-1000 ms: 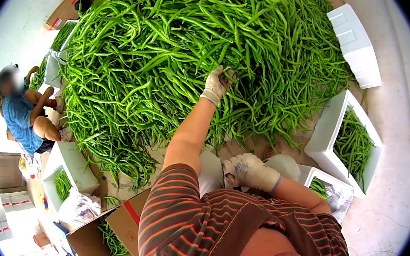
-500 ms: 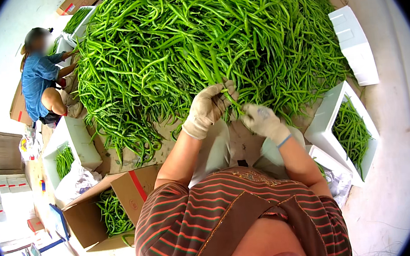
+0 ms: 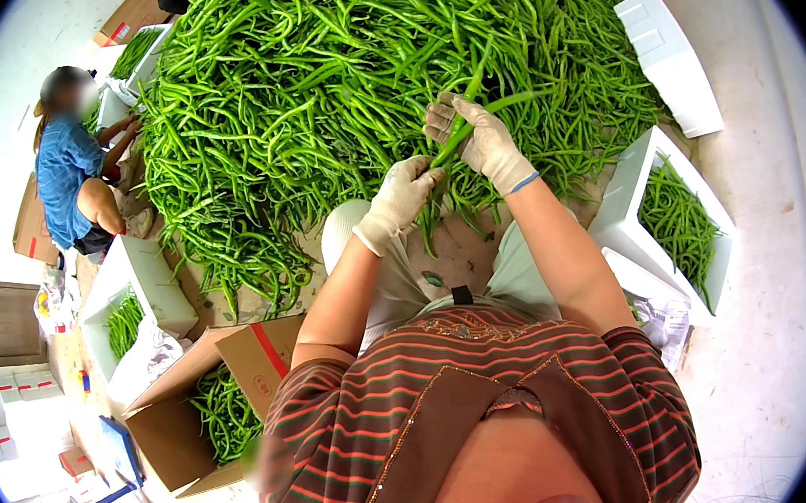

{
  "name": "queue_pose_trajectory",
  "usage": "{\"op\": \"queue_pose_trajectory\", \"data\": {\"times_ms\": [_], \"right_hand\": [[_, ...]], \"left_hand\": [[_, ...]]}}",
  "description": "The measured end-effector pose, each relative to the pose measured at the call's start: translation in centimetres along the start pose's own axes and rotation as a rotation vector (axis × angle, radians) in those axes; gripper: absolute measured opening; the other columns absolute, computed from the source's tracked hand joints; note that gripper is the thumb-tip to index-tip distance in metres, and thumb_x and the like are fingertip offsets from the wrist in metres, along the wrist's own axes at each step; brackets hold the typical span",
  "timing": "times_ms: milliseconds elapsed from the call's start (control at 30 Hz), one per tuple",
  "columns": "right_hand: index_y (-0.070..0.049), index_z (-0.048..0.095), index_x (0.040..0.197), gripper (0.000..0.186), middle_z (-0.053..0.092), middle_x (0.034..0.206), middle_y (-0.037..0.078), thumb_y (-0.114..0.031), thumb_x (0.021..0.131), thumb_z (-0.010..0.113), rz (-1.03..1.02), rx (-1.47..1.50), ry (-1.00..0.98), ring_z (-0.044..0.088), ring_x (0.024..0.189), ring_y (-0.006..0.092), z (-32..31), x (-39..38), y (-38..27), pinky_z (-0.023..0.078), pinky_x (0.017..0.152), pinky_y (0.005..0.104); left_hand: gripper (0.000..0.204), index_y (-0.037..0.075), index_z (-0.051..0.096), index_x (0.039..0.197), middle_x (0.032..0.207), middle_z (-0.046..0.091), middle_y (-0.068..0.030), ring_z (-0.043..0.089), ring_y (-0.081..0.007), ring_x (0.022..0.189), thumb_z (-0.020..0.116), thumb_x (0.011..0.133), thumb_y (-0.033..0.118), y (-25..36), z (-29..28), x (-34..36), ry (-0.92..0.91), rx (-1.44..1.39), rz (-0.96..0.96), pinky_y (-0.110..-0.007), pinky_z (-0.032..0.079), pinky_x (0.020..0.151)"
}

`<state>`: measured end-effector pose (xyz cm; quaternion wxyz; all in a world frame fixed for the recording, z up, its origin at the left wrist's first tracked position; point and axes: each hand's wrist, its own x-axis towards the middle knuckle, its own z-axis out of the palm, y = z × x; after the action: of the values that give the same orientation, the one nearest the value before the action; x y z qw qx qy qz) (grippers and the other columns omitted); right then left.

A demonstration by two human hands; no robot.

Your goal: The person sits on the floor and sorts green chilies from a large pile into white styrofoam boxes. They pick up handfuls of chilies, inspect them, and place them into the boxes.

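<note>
A few long green chili peppers (image 3: 452, 147) pass between my two hands in front of a large heap of green chili peppers (image 3: 337, 91). My left hand (image 3: 401, 198), in a pale glove, is closed round their lower end. My right hand (image 3: 482, 142), gloved as well, cups them a little higher; its fingers curl loosely and the peppers lie across its palm. Their tips stick out above it, one upward and one to the right. Both hands are lifted over the near edge of the heap.
Peppers partly fill a white foam box (image 3: 606, 220) at right, another foam box (image 3: 159, 287) at left and a cardboard box (image 3: 162, 439). A white foam lid (image 3: 668, 62) leans by the heap. Another person (image 3: 75, 168) crouches at the far left, hands at the heap.
My right hand has risen from below the left hand to above it and now holds the peppers. The peppers have tilted to the right. My left hand has shifted slightly lower.
</note>
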<state>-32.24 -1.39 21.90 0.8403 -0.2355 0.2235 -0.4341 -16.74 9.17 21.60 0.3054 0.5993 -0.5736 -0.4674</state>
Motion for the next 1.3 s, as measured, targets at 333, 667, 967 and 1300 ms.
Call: {"op": "queue_pose_trajectory", "data": {"times_ms": [333, 667, 967, 1300], "right_hand": [[0.001, 0.060, 0.109, 0.036, 0.059, 0.076, 0.002, -0.032, 0.103, 0.050, 0.095, 0.267, 0.065, 0.056, 0.065, 0.0145, -0.9, 2.1, -1.7, 0.052, 0.071, 0.0324], [0.001, 0.059, 0.113, 0.038, 0.038, 0.063, -0.003, -0.034, 0.098, 0.058, 0.310, 0.427, -0.164, 0.033, 0.049, 0.0079, -3.9, 8.7, -2.7, 0.029, 0.048, 0.0235], [0.000, 0.057, 0.113, 0.033, 0.038, 0.063, -0.003, -0.030, 0.102, 0.051, 0.234, 0.061, 0.040, 0.030, 0.049, 0.0087, -10.9, 12.5, 0.3, 0.024, 0.049, 0.0261], [-0.001, 0.063, 0.116, 0.023, 0.057, 0.081, 0.000, -0.008, 0.094, 0.060, 0.307, -0.418, 0.133, 0.047, 0.062, 0.0097, -14.5, 12.9, 6.5, 0.037, 0.055, 0.0246]], "left_hand": [[0.022, -0.003, 0.068, 0.094, 0.075, 0.059, 0.0035, 0.049, -0.0048, 0.066, 0.075, 0.088, 0.017, 0.9, 0.0, -0.6, 0.069, -0.559, 0.112, -0.023, 0.043, 0.062], [0.037, -0.006, 0.059, 0.128, 0.114, 0.069, -0.0114, 0.066, -0.0183, 0.103, 0.063, 0.093, 0.004, -2.7, -4.1, 6.1, -0.442, -0.497, 0.077, -0.030, 0.050, 0.096], [0.038, -0.006, 0.059, 0.102, 0.080, 0.066, -0.0128, 0.064, -0.0181, 0.060, 0.074, 0.088, 0.025, -17.8, -6.9, 21.6, 0.517, -0.337, -0.500, -0.030, 0.049, 0.046], [0.025, -0.001, 0.065, 0.085, 0.066, 0.064, -0.0050, 0.056, -0.0107, 0.046, 0.068, 0.091, 0.024, -16.1, -4.2, 16.7, 0.258, -0.385, -0.393, -0.024, 0.045, 0.043]]}}
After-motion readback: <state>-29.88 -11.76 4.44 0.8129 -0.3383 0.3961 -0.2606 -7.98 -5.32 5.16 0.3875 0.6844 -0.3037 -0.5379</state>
